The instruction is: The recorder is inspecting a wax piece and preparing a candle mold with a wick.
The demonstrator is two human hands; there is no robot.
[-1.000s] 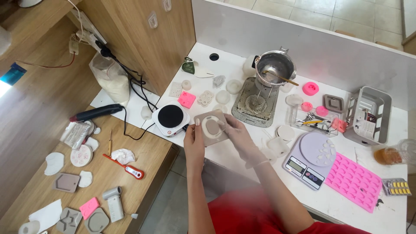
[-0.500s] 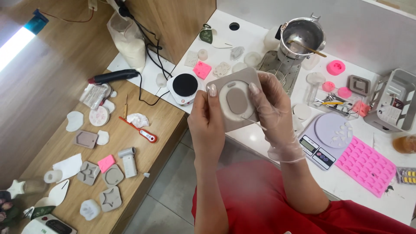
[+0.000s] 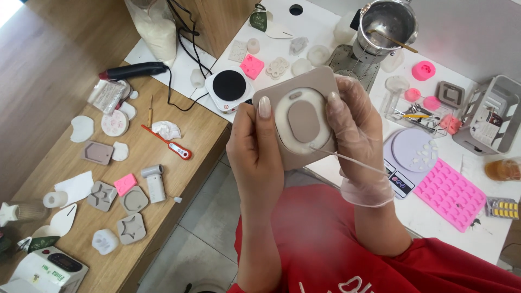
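Both hands grip the taupe square mould (image 3: 300, 116) between them: our bare left hand (image 3: 259, 157) closes on its left edge, thumb on top, and our gloved right hand (image 3: 355, 138) clasps its right edge. Beyond the right hand stands a steel pot (image 3: 386, 23); beyond the left, a small hotplate (image 3: 228, 87).

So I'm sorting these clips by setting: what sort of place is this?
Probably a small home craft workshop for casting wax or soap: a taupe silicone mould in both hands, a metal melting pot, a digital scale and more moulds on the wooden bench.
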